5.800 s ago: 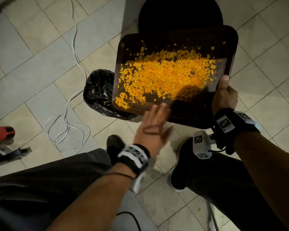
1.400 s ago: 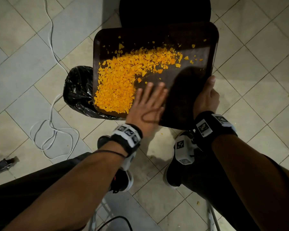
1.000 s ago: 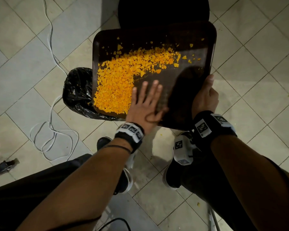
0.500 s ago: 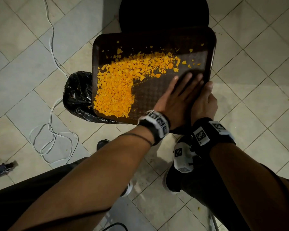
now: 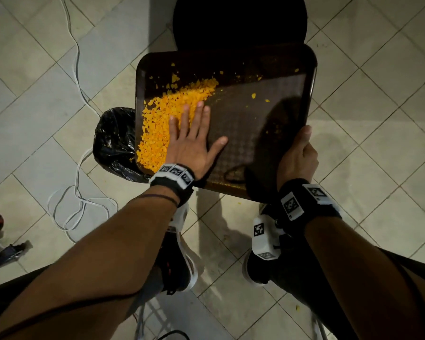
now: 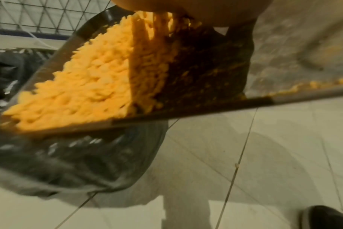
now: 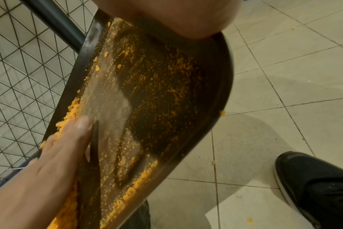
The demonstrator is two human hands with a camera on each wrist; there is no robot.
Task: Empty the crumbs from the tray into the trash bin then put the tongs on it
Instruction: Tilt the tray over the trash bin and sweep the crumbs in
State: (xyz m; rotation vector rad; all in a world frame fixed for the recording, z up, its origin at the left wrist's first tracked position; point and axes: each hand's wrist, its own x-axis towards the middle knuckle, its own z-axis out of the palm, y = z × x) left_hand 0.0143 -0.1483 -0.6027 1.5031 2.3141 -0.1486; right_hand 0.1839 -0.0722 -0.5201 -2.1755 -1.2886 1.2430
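A dark brown tray (image 5: 260, 133) is held above the tiled floor (image 5: 378, 168) by the right hand (image 5: 297, 158), whose fingers are wrapped around the near right edge with the thumb lying along the rim. The left hand (image 5: 192, 141) is laid flat on the tray's surface, fingers straight and spread, its fingertips buried in a heap of orange crumbs (image 5: 165, 119) that is gathered against the left rim. That left rim is held over a trash bin lined with a black bag (image 5: 113, 141), which stands on the floor just beside and partly beneath the tray. A few loose crumbs and fine orange dust are scattered over the right half of the tray. A white cable (image 5: 76, 197) is coiled on the floor to the left. The tongs cannot be seen in any view.
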